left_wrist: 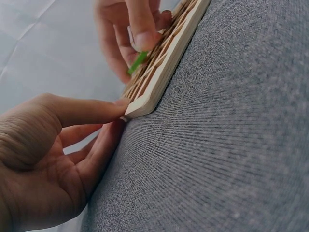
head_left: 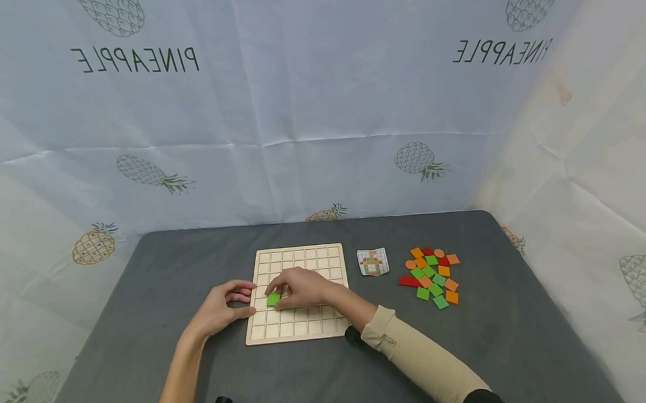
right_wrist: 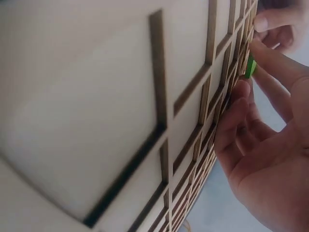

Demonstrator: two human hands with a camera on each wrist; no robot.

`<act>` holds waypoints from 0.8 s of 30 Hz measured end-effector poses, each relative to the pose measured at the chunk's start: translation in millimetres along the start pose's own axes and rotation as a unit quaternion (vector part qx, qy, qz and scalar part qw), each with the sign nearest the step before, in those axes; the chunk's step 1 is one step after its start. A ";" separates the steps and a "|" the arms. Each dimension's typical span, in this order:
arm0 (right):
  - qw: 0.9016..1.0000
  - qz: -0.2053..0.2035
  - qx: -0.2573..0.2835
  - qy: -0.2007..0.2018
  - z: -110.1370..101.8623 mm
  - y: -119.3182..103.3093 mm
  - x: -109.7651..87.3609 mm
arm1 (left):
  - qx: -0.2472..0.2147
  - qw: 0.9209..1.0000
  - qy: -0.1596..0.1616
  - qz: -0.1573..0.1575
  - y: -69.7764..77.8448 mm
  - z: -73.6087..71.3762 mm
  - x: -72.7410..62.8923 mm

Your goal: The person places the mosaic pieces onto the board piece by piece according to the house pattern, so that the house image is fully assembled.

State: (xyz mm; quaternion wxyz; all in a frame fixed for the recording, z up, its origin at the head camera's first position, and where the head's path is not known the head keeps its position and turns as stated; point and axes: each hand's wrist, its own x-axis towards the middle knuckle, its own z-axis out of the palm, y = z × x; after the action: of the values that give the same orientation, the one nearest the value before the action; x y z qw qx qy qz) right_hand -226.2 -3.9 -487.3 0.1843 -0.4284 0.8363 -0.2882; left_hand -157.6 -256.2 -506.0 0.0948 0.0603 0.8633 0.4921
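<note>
In the head view a pale wooden grid board point(head_left: 308, 330) lies on the table. My left hand point(head_left: 221, 310) is at its left edge, thumb and fingertips spread along the rim; the left wrist view has the thumb point(left_wrist: 91, 110) right at the board's corner. My right hand point(head_left: 302, 288) reaches over the board and pinches a green square tile point(head_left: 273, 299) near the left side. Seen from the left wrist, that tile is tilted over the grid cells, between thumb and fingers. The right wrist view shows the green tile point(right_wrist: 250, 66) edge-on at the fingertips.
To the right of the board lies a small card point(head_left: 372, 262) with a coloured pattern on a grid. Beyond it is a loose pile of green, orange and red tiles point(head_left: 431, 275), some square, some round. A grey cloth point(head_left: 143, 320) covers the table, and a printed curtain hangs behind.
</note>
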 end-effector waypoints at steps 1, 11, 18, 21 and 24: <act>1.000 0.000 -0.004 -0.002 0.7 -0.3 0.6 | 0.000 1.000 0.000 -0.001 0.4 0.1 -0.5; 0.999 0.018 -0.042 0.009 7.5 -0.5 0.1 | -0.004 1.000 -0.001 0.006 -0.6 0.1 -2.8; 0.998 0.023 -0.044 0.026 8.1 -3.1 -2.9 | -0.005 1.000 -0.001 0.007 0.1 0.2 -3.9; 0.998 0.020 -0.046 0.029 6.3 -4.7 -4.6 | 0.002 1.000 -0.001 0.007 0.5 0.3 -3.7; 0.999 0.008 -0.037 0.028 2.4 -6.0 -7.5 | 0.003 1.000 -0.002 0.006 0.5 0.4 -3.5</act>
State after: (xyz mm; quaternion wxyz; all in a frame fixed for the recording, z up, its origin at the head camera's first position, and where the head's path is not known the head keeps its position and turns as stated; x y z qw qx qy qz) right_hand -217.0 -1.3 -484.9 0.1471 -0.4197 0.8547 -0.2677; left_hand -154.1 -256.3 -505.4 0.0933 0.0668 0.8641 0.4901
